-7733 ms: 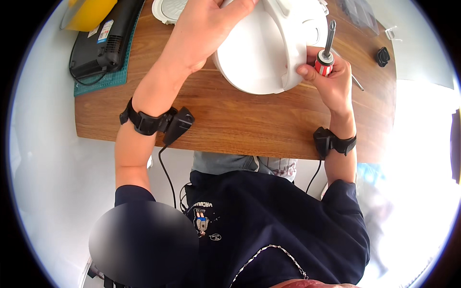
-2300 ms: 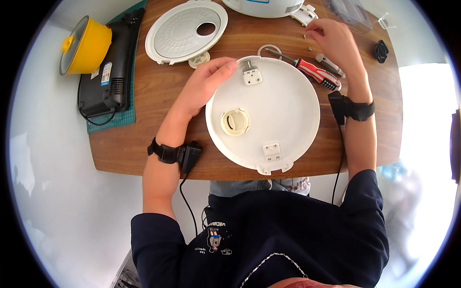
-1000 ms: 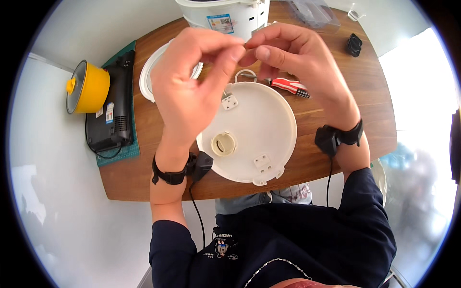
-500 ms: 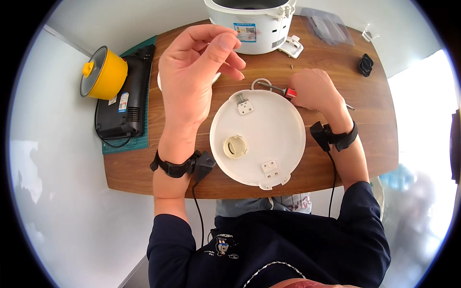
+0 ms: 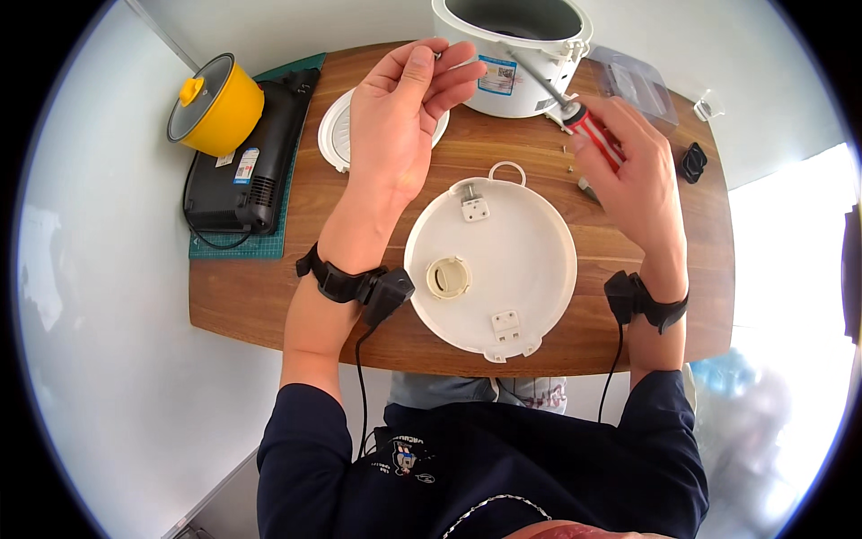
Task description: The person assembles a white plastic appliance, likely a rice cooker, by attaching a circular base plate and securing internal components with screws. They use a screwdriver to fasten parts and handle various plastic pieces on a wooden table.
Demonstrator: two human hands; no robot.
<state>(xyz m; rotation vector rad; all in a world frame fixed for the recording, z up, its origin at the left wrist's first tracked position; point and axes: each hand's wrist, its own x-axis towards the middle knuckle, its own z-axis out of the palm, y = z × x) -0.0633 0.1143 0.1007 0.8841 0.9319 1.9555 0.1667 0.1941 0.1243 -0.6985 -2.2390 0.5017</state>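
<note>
Left hand (image 5: pixel 395 117) pinches a small screw (image 5: pixel 437 56); right hand (image 5: pixel 633 171) grips screwdriver (image 5: pixel 575 106), shaft pointing far-left toward it, over desk (image 5: pixel 269 296).

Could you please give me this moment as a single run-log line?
left hand: raised, pinching something small | right hand: holds red-handled screwdriver | white round lid: flat on table, untouched | rice cooker body: behind
</note>
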